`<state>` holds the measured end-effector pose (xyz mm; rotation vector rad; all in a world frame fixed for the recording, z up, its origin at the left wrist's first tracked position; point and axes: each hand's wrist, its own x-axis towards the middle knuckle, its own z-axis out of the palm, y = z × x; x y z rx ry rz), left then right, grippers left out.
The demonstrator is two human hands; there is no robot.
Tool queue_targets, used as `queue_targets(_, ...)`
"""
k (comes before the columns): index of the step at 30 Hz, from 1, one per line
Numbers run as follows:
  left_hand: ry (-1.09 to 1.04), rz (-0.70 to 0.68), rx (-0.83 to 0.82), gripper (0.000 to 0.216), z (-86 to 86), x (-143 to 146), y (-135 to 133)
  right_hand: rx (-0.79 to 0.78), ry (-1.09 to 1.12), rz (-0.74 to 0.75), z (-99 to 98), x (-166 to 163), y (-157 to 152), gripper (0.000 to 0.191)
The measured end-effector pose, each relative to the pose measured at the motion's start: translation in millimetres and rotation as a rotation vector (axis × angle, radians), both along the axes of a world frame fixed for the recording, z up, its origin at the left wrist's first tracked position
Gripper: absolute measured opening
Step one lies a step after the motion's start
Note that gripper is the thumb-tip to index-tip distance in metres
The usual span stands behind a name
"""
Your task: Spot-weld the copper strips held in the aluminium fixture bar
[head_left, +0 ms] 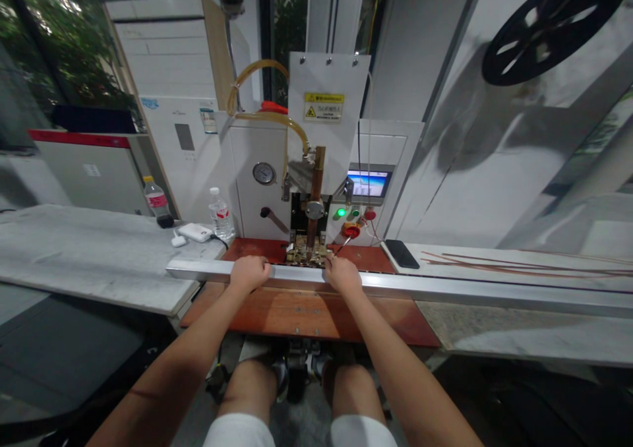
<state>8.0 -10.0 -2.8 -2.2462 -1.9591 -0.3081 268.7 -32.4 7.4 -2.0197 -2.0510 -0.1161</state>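
A long silvery metal bar (445,289) lies across the front of a bench machine and runs out past the right edge of the view. My left hand (250,273) is closed over the bar near its left end. Farther right, my right hand (343,275) also closes on it, its fingertips close to the brass-coloured fixture (301,252). Between my hands, a vertical copper electrode (314,203) comes down to that fixture. A thin dark rod shows just above my right fingers; whether they touch it I cannot tell. My fingers' undersides are hidden.
The reddish-brown worktop (297,315) lies under the bar. A control screen (370,183) and a lit green button (341,213) are on the machine. Bottles, including a clear one (220,216), and a white power bank (196,232) stand left; a phone (402,254) and copper strips (494,266) lie right.
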Motion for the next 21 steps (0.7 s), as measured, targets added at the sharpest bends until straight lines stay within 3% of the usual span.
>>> queue_targets(21, 0.006, -0.015, 0.025, 0.045, -0.4, -0.3, -4.4, 0.000, -0.008, -0.024, 0.5, -2.3, -6.1, 0.039)
